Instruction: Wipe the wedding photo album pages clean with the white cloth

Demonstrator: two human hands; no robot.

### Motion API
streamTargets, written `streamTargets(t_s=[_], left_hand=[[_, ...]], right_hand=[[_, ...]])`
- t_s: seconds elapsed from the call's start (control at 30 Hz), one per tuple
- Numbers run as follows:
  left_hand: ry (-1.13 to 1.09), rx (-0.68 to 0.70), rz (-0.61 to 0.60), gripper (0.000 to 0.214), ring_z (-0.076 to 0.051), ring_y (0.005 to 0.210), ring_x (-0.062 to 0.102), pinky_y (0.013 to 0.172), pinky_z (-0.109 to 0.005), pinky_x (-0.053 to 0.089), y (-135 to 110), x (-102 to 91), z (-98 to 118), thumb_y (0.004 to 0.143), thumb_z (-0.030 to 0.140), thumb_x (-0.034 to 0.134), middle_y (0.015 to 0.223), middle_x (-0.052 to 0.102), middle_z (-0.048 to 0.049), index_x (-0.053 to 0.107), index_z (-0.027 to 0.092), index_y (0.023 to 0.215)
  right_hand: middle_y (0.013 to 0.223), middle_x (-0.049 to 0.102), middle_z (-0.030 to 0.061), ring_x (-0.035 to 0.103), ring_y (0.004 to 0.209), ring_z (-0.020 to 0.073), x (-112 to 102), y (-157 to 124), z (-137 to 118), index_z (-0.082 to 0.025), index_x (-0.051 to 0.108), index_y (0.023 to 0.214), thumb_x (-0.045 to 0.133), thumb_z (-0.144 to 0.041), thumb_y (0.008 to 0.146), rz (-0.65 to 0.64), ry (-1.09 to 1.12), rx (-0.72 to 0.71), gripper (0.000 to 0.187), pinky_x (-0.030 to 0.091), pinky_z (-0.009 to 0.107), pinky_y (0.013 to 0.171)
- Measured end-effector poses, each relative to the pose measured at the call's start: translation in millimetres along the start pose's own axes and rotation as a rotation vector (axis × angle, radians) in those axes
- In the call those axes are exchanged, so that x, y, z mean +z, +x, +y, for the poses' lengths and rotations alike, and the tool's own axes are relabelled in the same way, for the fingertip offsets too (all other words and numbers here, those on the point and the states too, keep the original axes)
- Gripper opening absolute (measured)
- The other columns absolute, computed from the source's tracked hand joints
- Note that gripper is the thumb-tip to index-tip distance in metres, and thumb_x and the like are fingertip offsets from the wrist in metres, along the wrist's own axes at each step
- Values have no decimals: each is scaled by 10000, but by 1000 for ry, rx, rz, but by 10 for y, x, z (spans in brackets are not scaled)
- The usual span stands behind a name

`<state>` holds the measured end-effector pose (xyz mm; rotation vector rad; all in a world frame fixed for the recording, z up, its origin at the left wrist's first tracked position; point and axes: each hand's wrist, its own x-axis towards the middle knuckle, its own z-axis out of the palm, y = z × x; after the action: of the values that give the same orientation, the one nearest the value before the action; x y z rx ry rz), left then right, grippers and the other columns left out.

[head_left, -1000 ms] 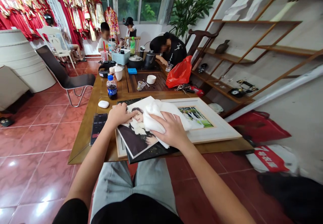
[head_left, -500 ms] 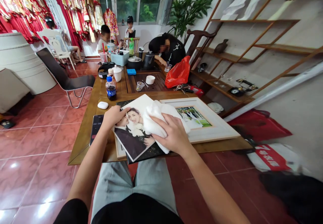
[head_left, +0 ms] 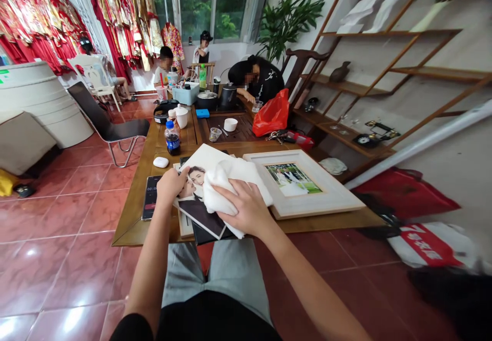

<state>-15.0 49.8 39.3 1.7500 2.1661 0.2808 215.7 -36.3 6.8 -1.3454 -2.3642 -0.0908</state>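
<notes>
A wedding photo panel point(head_left: 203, 217) with a white border lies at an angle on dark and light boards near the table's front edge. My left hand point(head_left: 171, 185) grips its left edge, fingers closed over the picture. Under my right hand point(head_left: 246, 207), a bunched white cloth point(head_left: 218, 193) presses on the panel's face and hides much of the printed couple. That hand's fingers are curled round the cloth, part of which spreads out to the right. Beside it lies a white framed photo point(head_left: 294, 179) of a couple outdoors.
On the wooden table point(head_left: 128, 228) stand a phone point(head_left: 150, 197), a white earbud case point(head_left: 161, 162), a cola bottle point(head_left: 172, 139), a small white cup point(head_left: 230, 124) and a red plastic bag point(head_left: 272, 113). A person in black point(head_left: 265, 77) leans over the far side.
The cloth and my right hand have slid left across the panel, covering more of the picture. My left hand stays at the left edge. The camera view has shifted slightly.
</notes>
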Motion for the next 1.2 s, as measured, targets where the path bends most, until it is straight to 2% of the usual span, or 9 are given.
streamTargets(t_s=[0.2, 0.3, 0.4, 0.57, 0.7, 0.93, 1.07, 1.2], left_hand=[[-31, -62, 28, 656, -391, 1209, 674, 901, -397, 500, -122, 46, 16, 1044, 596, 308, 1217, 719, -287, 683, 76, 1186], [-39, -90, 31, 654, -390, 1206, 676, 910, -402, 498, -165, 64, -10, 1055, 577, 291, 1224, 713, -285, 667, 65, 1208], [-35, -102, 43, 644, -385, 1205, 674, 921, -403, 498, -194, 73, -25, 1065, 555, 287, 1266, 689, -289, 654, 52, 1230], [-54, -83, 46, 597, -391, 1209, 667, 937, -410, 490, -173, 119, -72, 1067, 513, 314, 1243, 696, -286, 665, 51, 1207], [-135, -32, 91, 517, -394, 1180, 671, 917, -403, 484, -123, 194, -171, 1048, 470, 360, 1200, 703, -303, 685, 71, 1095], [-280, 22, 78, 361, -319, 1009, 707, 840, -351, 479, -82, 187, -258, 1028, 403, 421, 1021, 756, -197, 621, 184, 821], [-385, 27, 107, 319, -283, 961, 694, 820, -334, 482, -104, 185, -252, 1017, 390, 453, 980, 747, -150, 558, 204, 779], [-500, 33, 146, 314, -252, 936, 683, 832, -326, 488, -159, 261, -267, 1015, 384, 462, 934, 729, -110, 525, 209, 763]], right_hand=[[1444, 561, 159, 479, 1294, 356, 30, 105, -210, -331, 535, 1514, 677, -520, 893, -71, 32, -13, 664, 297, 515, 1046], [1487, 528, 170, 453, 1332, 373, -2, 119, -259, -322, 518, 1524, 697, -615, 845, -91, 55, -18, 760, 266, 549, 1084], [1519, 495, 183, 419, 1370, 395, -50, 133, -263, -308, 492, 1542, 741, -656, 777, -143, 70, -34, 876, 243, 575, 1110], [1520, 491, 205, 425, 1368, 397, -101, 169, -215, -290, 518, 1520, 755, -612, 759, -193, 64, -53, 860, 261, 581, 1100], [1488, 525, 197, 446, 1353, 389, -111, 189, -139, -279, 532, 1512, 761, -575, 750, -177, 70, -117, 849, 292, 552, 1088], [1461, 543, 199, 463, 1353, 377, -124, 187, -38, -269, 570, 1482, 768, -489, 739, -156, 89, -152, 799, 317, 541, 1080], [1473, 536, 196, 462, 1362, 372, -145, 192, -2, -282, 559, 1492, 775, -437, 738, -155, 75, -179, 799, 319, 542, 1078], [1495, 519, 208, 449, 1374, 385, -155, 195, 24, -284, 531, 1515, 781, -488, 766, -162, 31, -216, 816, 308, 557, 1084]])
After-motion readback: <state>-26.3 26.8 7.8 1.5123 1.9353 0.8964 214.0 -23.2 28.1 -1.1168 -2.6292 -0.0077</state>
